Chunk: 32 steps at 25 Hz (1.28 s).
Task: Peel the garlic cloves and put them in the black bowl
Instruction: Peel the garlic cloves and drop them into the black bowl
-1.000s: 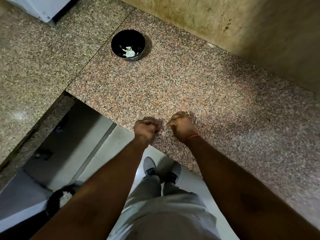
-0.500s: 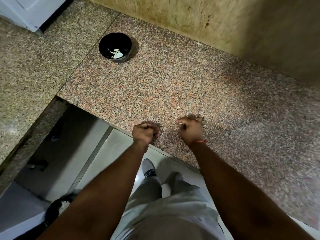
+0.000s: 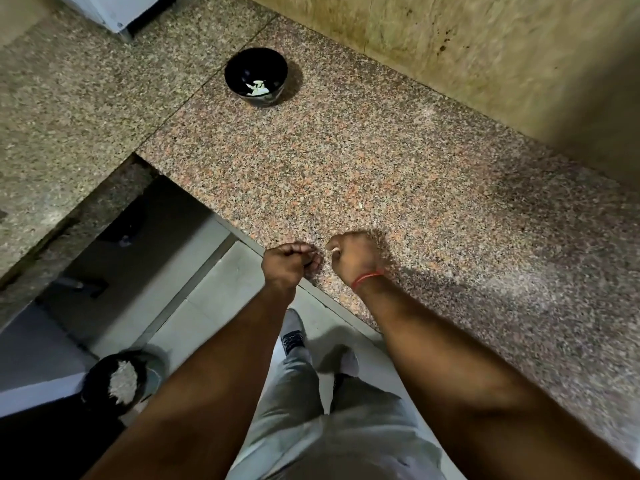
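Observation:
The black bowl (image 3: 242, 65) stands far back on the granite counter (image 3: 398, 161), with a few pale peeled garlic cloves (image 3: 258, 89) in it. Both my hands are at the counter's front edge, well short of the bowl. My right hand (image 3: 355, 259), with a red thread at the wrist, pinches a small pale garlic clove (image 3: 335, 249) at its fingertips. Just to its left, my left hand (image 3: 289, 263) is curled into a fist; nothing shows in it. A narrow gap separates the two hands.
A pale scrap (image 3: 360, 205) lies on the counter beyond my hands. A stained wall (image 3: 485, 46) runs along the back. A white appliance (image 3: 114, 12) sits far left. Below the counter edge, a dark bin (image 3: 104, 403) with pale scraps stands beside my feet.
My hands drew a little apart half a second ago and are close together again at the same spot. The bowl has not moved; only my view shifted.

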Motion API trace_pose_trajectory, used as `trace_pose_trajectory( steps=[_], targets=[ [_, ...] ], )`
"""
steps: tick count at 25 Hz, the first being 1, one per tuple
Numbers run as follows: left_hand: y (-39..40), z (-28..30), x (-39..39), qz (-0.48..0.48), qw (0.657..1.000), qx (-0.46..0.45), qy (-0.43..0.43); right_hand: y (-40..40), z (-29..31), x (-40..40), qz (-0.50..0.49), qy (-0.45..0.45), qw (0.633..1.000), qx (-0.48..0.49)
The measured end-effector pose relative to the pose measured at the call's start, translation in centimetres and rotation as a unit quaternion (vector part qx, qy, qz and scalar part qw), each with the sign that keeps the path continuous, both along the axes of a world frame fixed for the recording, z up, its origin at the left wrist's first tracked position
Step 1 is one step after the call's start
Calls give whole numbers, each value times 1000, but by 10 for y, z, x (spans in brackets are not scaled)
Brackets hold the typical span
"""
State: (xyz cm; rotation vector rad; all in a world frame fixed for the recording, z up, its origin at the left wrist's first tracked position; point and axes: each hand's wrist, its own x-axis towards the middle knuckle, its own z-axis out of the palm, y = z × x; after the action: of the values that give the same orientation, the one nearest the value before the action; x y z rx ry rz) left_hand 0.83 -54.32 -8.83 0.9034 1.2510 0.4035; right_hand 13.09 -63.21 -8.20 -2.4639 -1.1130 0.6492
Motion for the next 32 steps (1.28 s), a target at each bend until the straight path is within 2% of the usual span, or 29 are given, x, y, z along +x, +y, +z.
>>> trace_pose_trajectory(
  steps=[5,8,10,13,17,21,26,32],
  targets=[
    [-7,7,-43,63,998,-22,-21,4,3,-33,-69,183,975,102],
    [-7,9,-88,135,990,-27,-21,20,2,-68,-103,331,931,111],
    [-5,13,-128,194,980,-30,-32,36,4,-100,-91,407,904,95],
    [4,19,-196,279,959,-24,-46,70,9,-162,-39,463,882,79],
    [22,11,-291,377,924,-24,-55,116,10,-255,18,507,860,45],
    [43,-8,-400,457,886,-36,-76,163,-2,-366,68,512,856,-17],
    [79,-40,-515,510,854,-60,-82,225,-23,-489,113,476,869,-69],
    [123,-101,-617,561,821,-77,-69,296,-75,-602,127,468,864,-135]
  ],
)
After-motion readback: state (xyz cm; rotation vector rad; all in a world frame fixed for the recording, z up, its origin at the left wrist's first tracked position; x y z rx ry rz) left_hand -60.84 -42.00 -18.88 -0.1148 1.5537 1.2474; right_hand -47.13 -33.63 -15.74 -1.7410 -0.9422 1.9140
